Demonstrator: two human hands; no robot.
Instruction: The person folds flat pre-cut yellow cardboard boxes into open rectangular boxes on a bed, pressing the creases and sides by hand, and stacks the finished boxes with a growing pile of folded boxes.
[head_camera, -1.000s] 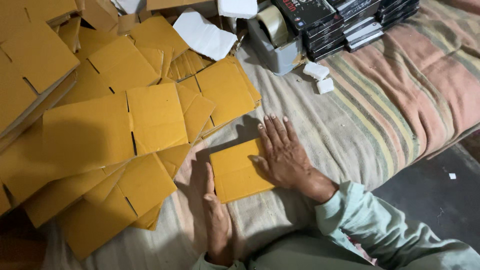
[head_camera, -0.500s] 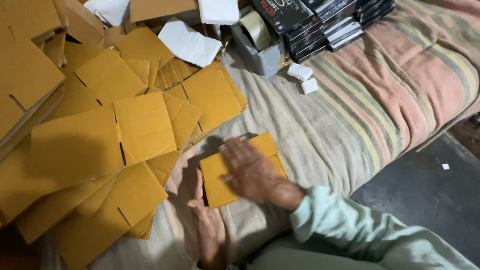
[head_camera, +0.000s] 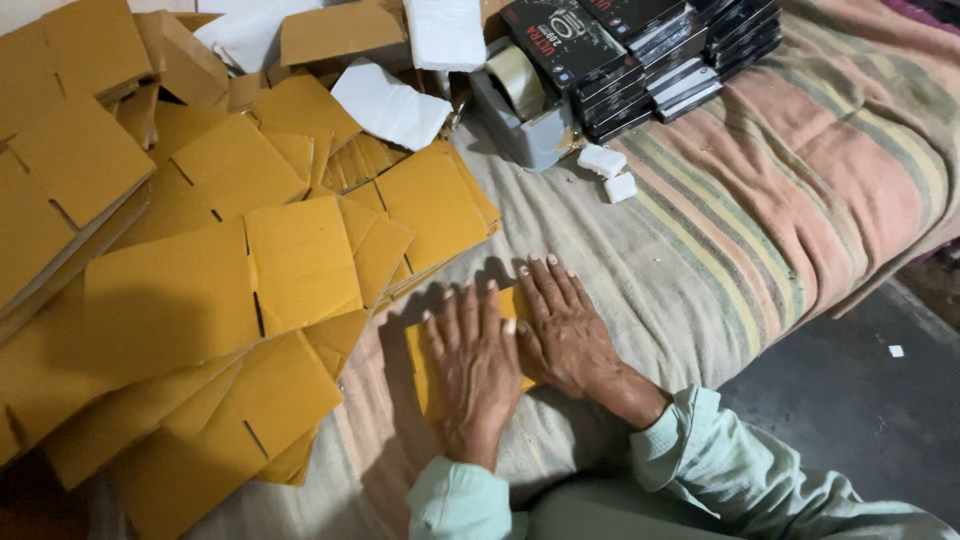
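Left hand (head_camera: 475, 365) and right hand (head_camera: 562, 330) lay palms down, fingers spread flat, side by side and touching on a small flat yellow-brown cardboard piece (head_camera: 421, 365); neither gripped it. The piece rested on the striped woven blanket (head_camera: 760, 210), just right of a heap of slotted yellow cardboard blanks (head_camera: 230, 270). A grey tape dispenser (head_camera: 525, 120) stood beyond, beside stacked black boxes (head_camera: 640, 50).

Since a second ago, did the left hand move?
Yes. The left hand went from beside the small cardboard piece onto it, next to the right hand.
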